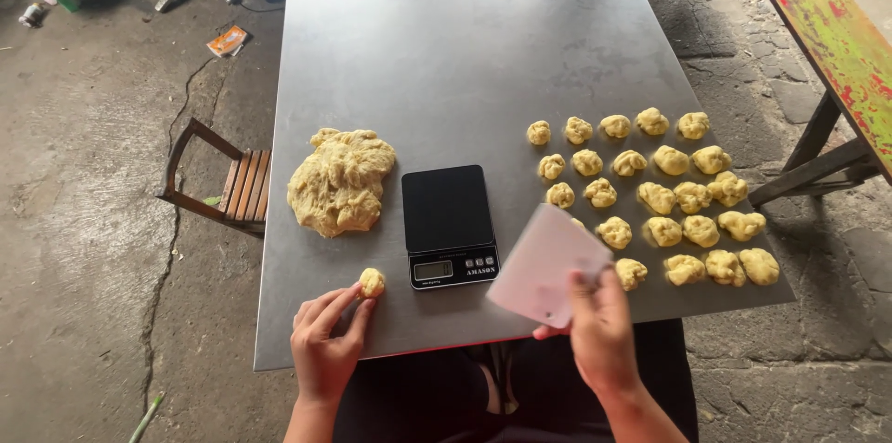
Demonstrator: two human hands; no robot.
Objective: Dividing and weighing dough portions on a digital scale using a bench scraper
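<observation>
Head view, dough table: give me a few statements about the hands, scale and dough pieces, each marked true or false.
1. The left hand holds a small dough piece at its fingertips. True.
2. The right hand holds a rolling pin. False: it holds a flat white scraper.
3. A dough piece lies on the black kitchen scale. False: its platform is bare.
4. The large dough mass lies left of the scale on the metal table. True.
5. The portioned dough pieces lie in rows right of the scale. True.
</observation>
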